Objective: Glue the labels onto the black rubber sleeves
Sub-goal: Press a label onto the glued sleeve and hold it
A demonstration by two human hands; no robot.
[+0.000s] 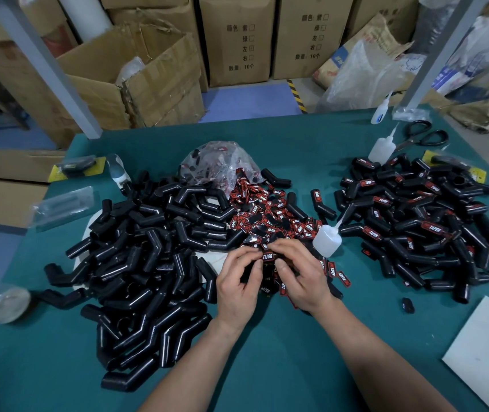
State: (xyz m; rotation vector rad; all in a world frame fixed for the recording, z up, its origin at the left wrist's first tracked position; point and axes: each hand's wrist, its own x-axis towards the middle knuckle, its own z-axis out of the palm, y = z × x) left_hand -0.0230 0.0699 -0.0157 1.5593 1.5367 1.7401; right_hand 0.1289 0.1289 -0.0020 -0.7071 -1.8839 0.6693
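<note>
The left hand [239,281] and right hand [299,275] meet near the table's middle. Their curled fingers and thumbs pinch one black sleeve [267,270], which is mostly hidden between them. At their 12 o'clock lies the loose label heap [270,212], and at 2 o'clock, just beside the right hand, a glue bottle [326,240] leans. Plain sleeves [148,257] pile at 9 o'clock, labelled sleeves [415,221] at 3. The held sleeve carries a red-edged TAPER label [267,256] on top.

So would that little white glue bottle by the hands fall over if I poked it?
Probably. The glue bottle leans, perched on loose labels rather than flat table, so a nudge could tip it. It looks like thin translucent plastic, so likely light and squashy.
</note>
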